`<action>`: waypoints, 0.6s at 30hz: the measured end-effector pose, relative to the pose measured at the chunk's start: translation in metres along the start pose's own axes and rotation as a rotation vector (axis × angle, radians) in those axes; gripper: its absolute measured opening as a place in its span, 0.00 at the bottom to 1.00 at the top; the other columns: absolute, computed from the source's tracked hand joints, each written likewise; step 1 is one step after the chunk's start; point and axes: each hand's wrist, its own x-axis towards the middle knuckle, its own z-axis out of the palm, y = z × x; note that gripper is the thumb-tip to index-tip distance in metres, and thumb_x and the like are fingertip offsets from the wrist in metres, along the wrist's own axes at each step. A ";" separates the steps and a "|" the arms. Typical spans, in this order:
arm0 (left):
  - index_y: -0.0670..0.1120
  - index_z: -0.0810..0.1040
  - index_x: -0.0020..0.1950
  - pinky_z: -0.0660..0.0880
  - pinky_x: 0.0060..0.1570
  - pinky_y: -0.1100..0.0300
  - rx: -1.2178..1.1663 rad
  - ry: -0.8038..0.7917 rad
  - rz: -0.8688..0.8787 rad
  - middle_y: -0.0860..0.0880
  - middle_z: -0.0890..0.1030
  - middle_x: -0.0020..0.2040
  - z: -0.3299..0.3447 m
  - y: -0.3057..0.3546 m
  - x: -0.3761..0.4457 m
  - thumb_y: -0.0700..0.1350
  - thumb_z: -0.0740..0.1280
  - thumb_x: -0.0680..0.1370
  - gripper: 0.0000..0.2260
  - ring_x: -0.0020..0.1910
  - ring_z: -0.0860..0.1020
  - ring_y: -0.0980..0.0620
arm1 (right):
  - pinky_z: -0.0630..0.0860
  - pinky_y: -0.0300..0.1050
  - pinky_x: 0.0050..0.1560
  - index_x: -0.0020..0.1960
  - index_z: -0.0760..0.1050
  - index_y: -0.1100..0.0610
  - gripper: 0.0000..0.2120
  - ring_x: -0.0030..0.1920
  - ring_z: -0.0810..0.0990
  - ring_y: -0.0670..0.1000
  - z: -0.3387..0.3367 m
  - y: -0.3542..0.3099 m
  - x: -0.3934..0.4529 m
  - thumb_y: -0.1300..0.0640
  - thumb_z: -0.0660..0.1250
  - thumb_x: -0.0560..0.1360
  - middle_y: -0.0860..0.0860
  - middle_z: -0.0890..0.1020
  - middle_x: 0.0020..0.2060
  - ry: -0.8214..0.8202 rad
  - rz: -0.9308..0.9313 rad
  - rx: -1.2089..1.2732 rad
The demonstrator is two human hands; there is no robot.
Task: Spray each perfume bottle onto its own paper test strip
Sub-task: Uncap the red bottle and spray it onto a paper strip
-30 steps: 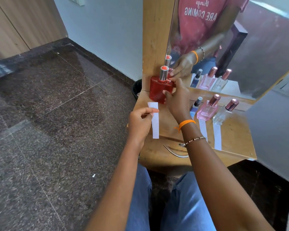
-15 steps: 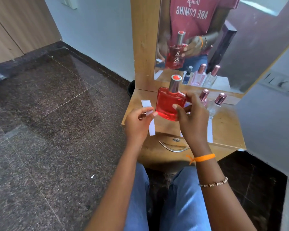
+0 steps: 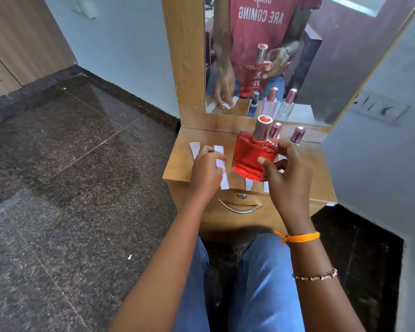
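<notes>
Right grip (image 3: 285,168) was clamped on the red perfume bottle (image 3: 252,155), capped and upright above the worktop's (image 3: 182,161) front edge, while left grip (image 3: 205,168) pinched a paper strip (image 3: 219,161) there; best uncap first, then aim at that strip.

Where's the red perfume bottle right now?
The red perfume bottle is held upright in the right hand, above the wooden table, right of the left hand.
</notes>
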 end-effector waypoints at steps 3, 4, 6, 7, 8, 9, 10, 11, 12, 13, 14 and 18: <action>0.43 0.82 0.53 0.64 0.53 0.64 0.116 0.050 0.013 0.46 0.71 0.63 0.003 -0.005 0.002 0.35 0.69 0.72 0.11 0.63 0.69 0.46 | 0.79 0.59 0.42 0.58 0.74 0.56 0.16 0.37 0.79 0.55 -0.002 0.002 -0.001 0.64 0.70 0.72 0.45 0.78 0.46 -0.003 0.005 0.010; 0.44 0.83 0.52 0.64 0.55 0.61 0.157 0.064 0.018 0.47 0.71 0.63 0.003 -0.007 0.002 0.36 0.70 0.72 0.10 0.63 0.67 0.45 | 0.78 0.60 0.42 0.58 0.74 0.56 0.16 0.37 0.80 0.55 -0.003 0.003 -0.001 0.64 0.70 0.72 0.45 0.78 0.46 -0.004 0.011 0.013; 0.47 0.83 0.52 0.65 0.58 0.55 0.225 0.069 0.017 0.48 0.71 0.64 0.003 -0.007 0.001 0.38 0.70 0.73 0.10 0.62 0.66 0.45 | 0.78 0.60 0.42 0.58 0.74 0.55 0.16 0.37 0.80 0.56 -0.004 0.004 -0.001 0.64 0.70 0.72 0.45 0.79 0.47 -0.009 0.025 0.022; 0.48 0.82 0.52 0.65 0.58 0.54 0.246 0.074 0.014 0.49 0.71 0.65 0.003 -0.007 0.000 0.38 0.69 0.74 0.10 0.62 0.66 0.45 | 0.78 0.60 0.42 0.58 0.74 0.55 0.16 0.37 0.80 0.56 -0.005 0.004 -0.002 0.64 0.70 0.72 0.45 0.79 0.47 -0.014 0.031 0.027; 0.49 0.82 0.53 0.65 0.58 0.54 0.244 0.085 0.019 0.50 0.71 0.65 0.003 -0.007 -0.002 0.37 0.67 0.75 0.11 0.62 0.65 0.46 | 0.79 0.60 0.42 0.58 0.74 0.54 0.16 0.37 0.80 0.56 -0.004 0.004 -0.002 0.64 0.70 0.72 0.44 0.79 0.47 -0.018 0.035 0.034; 0.49 0.82 0.53 0.64 0.57 0.57 0.207 0.106 0.035 0.50 0.71 0.63 0.002 -0.006 -0.003 0.36 0.65 0.76 0.12 0.62 0.66 0.48 | 0.79 0.59 0.42 0.56 0.74 0.52 0.15 0.37 0.80 0.56 -0.004 0.003 -0.002 0.64 0.70 0.72 0.42 0.79 0.46 -0.023 0.038 0.045; 0.49 0.82 0.53 0.64 0.57 0.60 0.125 0.127 0.061 0.50 0.73 0.61 0.000 -0.004 -0.005 0.36 0.62 0.77 0.12 0.61 0.67 0.49 | 0.79 0.57 0.42 0.55 0.73 0.50 0.15 0.37 0.81 0.55 -0.004 0.003 -0.003 0.64 0.70 0.72 0.41 0.79 0.46 -0.031 0.042 0.062; 0.49 0.81 0.54 0.65 0.56 0.63 -0.008 0.126 0.084 0.52 0.74 0.58 -0.003 -0.001 -0.008 0.38 0.61 0.79 0.12 0.60 0.70 0.52 | 0.80 0.55 0.41 0.53 0.72 0.48 0.15 0.36 0.81 0.54 -0.004 0.004 -0.003 0.64 0.70 0.72 0.40 0.78 0.45 -0.042 0.050 0.082; 0.49 0.80 0.56 0.68 0.55 0.66 -0.173 0.090 0.092 0.54 0.75 0.56 -0.006 0.002 -0.011 0.40 0.60 0.80 0.12 0.58 0.72 0.56 | 0.80 0.52 0.39 0.53 0.72 0.48 0.15 0.35 0.81 0.53 -0.004 0.005 -0.003 0.64 0.70 0.72 0.40 0.79 0.45 -0.057 0.061 0.104; 0.50 0.79 0.58 0.71 0.54 0.67 -0.339 0.015 0.088 0.55 0.77 0.56 -0.010 0.006 -0.015 0.44 0.60 0.80 0.11 0.57 0.74 0.60 | 0.80 0.49 0.36 0.53 0.72 0.49 0.15 0.33 0.80 0.51 -0.004 0.006 -0.004 0.64 0.69 0.73 0.43 0.80 0.46 -0.074 0.074 0.128; 0.52 0.77 0.59 0.72 0.54 0.68 -0.484 -0.083 0.081 0.54 0.78 0.57 -0.013 0.009 -0.019 0.47 0.61 0.80 0.10 0.57 0.76 0.60 | 0.80 0.47 0.35 0.53 0.72 0.50 0.14 0.32 0.80 0.49 -0.003 0.007 -0.004 0.64 0.69 0.73 0.45 0.81 0.46 -0.093 0.086 0.151; 0.55 0.77 0.56 0.77 0.52 0.60 -0.675 -0.185 0.101 0.51 0.82 0.53 -0.012 0.015 -0.032 0.50 0.67 0.75 0.10 0.54 0.80 0.54 | 0.76 0.46 0.38 0.53 0.75 0.51 0.13 0.34 0.77 0.49 -0.002 0.008 -0.005 0.64 0.71 0.72 0.49 0.82 0.46 -0.178 0.078 0.188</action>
